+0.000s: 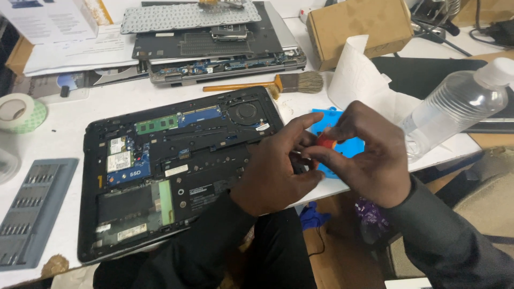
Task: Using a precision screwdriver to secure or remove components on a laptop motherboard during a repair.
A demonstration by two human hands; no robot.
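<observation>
Both hands meet over the near right edge of the white table (pixel 64 123). The left hand (pixel 276 171) and the right hand (pixel 369 155) have their fingertips pinched together on a small red part (pixel 325 141); a thin metal shaft seems to stick out from it toward the left palm, though what it is I cannot tell. Just beneath the hands lies a blue mat (pixel 350 147). To the left of the left hand sits an opened laptop (pixel 176 166), its boards bare. Beyond the hands lies a brush (pixel 278 84). To the right of the right hand a clear plastic bottle (pixel 455 107) leans. Far left of the hands rests a grey tool case (pixel 32 211).
</observation>
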